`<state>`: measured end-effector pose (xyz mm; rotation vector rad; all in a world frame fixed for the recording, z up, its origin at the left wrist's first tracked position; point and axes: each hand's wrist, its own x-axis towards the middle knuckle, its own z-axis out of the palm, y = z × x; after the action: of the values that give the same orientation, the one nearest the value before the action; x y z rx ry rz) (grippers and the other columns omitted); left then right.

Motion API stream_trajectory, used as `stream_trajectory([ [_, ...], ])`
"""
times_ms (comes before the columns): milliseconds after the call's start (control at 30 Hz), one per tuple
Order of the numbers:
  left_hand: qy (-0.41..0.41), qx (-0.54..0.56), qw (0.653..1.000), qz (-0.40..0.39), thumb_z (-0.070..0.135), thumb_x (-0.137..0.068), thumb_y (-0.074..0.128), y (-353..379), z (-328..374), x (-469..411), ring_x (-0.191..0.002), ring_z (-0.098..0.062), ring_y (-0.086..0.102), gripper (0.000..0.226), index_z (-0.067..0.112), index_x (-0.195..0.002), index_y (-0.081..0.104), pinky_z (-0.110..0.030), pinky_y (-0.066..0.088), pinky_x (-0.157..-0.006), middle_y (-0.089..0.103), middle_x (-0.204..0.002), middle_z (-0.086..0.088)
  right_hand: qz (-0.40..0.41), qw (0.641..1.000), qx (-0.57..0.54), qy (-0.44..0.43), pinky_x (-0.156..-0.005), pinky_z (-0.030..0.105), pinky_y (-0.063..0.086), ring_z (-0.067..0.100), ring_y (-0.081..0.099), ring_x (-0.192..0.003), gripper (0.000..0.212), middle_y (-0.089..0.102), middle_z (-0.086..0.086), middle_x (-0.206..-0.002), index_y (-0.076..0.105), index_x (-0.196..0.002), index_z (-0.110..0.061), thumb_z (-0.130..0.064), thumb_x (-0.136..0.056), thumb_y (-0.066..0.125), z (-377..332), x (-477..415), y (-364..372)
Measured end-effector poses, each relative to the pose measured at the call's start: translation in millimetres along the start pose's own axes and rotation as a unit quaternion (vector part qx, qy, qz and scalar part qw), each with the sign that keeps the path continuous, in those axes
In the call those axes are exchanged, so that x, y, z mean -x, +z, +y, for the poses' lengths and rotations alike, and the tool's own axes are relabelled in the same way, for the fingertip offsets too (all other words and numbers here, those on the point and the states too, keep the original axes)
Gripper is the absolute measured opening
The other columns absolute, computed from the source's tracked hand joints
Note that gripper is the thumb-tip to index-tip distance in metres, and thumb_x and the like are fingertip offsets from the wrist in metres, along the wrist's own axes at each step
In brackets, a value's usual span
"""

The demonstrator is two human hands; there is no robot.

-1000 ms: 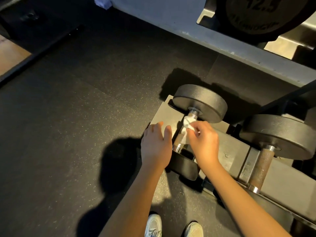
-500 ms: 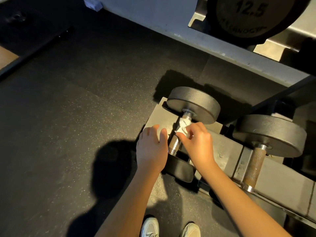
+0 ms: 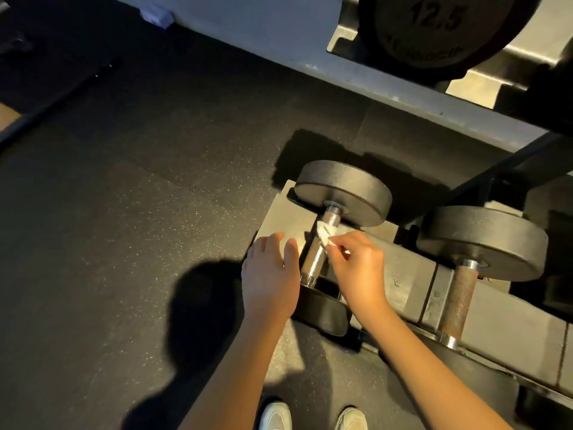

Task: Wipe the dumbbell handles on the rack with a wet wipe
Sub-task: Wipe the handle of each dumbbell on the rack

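Observation:
A black dumbbell rests in the leftmost cradle of the low rack (image 3: 406, 274). Its shiny knurled handle (image 3: 316, 259) runs from the far plate (image 3: 344, 190) down to the near plate (image 3: 322, 311). My right hand (image 3: 356, 268) pinches a small crumpled white wet wipe (image 3: 325, 234) against the upper part of that handle. My left hand (image 3: 268, 280) lies flat on the rack's left end beside the handle, fingers together, holding nothing. A second dumbbell with a rusty brown handle (image 3: 457, 299) sits one cradle to the right.
An upper rack shelf (image 3: 356, 72) crosses the top, with a large plate marked 12.5 (image 3: 434, 29) hanging over it. Dark speckled rubber floor (image 3: 139, 197) spreads to the left. My white shoes (image 3: 276, 415) stand just below the rack.
My right hand has slid the wipe a little down the handle, baring more knurled metal near the far plate. My left hand has stayed in place.

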<state>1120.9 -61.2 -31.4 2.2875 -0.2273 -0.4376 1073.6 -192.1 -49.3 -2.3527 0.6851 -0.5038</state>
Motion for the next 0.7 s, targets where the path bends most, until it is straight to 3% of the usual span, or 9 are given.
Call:
stream_trajectory([
  [67,-0.001,0.002,1.000,0.003,0.049,-0.093,0.022,0,1,1,-0.121,-0.014,0.046,0.057,0.019,-0.135,0.047,-0.044,0.041,-0.103,0.051,-0.130,0.001,-0.009,1.000,0.004,-0.021,-0.068,-0.001,0.035,0.007,0.054,-0.074,0.006,0.065,0.007,-0.085,0.073,-0.085,-0.003,0.000,-0.082,0.069,-1,-5,-4],
  [233,-0.007,0.004,1.000,0.002,0.045,-0.097,0.027,-1,2,2,-0.123,-0.014,0.045,0.051,0.019,-0.136,0.046,-0.044,0.041,-0.103,0.049,-0.132,0.001,0.088,0.995,-0.002,0.043,-0.067,-0.002,0.033,0.006,0.052,-0.078,0.009,0.065,0.010,-0.090,0.073,-0.087,-0.003,-0.004,-0.086,0.065,-12,-26,10],
  [467,-0.002,0.020,1.000,0.003,0.039,-0.098,0.031,-4,4,3,-0.120,-0.013,0.046,0.046,0.017,-0.135,0.048,-0.043,0.041,-0.103,0.050,-0.130,0.000,-0.064,0.998,-0.018,-0.006,-0.067,0.003,0.040,0.008,0.055,-0.069,0.008,0.066,0.006,-0.079,0.074,-0.081,-0.004,0.002,-0.077,0.073,8,8,-9],
  [633,-0.007,0.018,1.000,0.006,0.036,-0.099,0.032,-5,6,4,-0.112,-0.015,0.049,0.043,0.013,-0.132,0.049,-0.042,0.044,-0.099,0.052,-0.121,-0.003,0.029,0.999,-0.018,0.042,-0.066,0.003,0.039,0.009,0.054,-0.071,0.007,0.065,0.007,-0.081,0.072,-0.079,-0.004,0.000,-0.081,0.067,0,-15,0],
  [700,-0.007,0.023,1.000,0.006,0.035,-0.098,0.033,-5,6,4,-0.109,-0.017,0.049,0.042,0.013,-0.130,0.050,-0.044,0.045,-0.096,0.053,-0.115,-0.003,0.000,0.998,-0.037,0.057,-0.064,0.005,0.038,0.012,0.056,-0.070,0.006,0.065,0.006,-0.078,0.072,-0.076,-0.003,-0.001,-0.080,0.068,0,-6,0],
])
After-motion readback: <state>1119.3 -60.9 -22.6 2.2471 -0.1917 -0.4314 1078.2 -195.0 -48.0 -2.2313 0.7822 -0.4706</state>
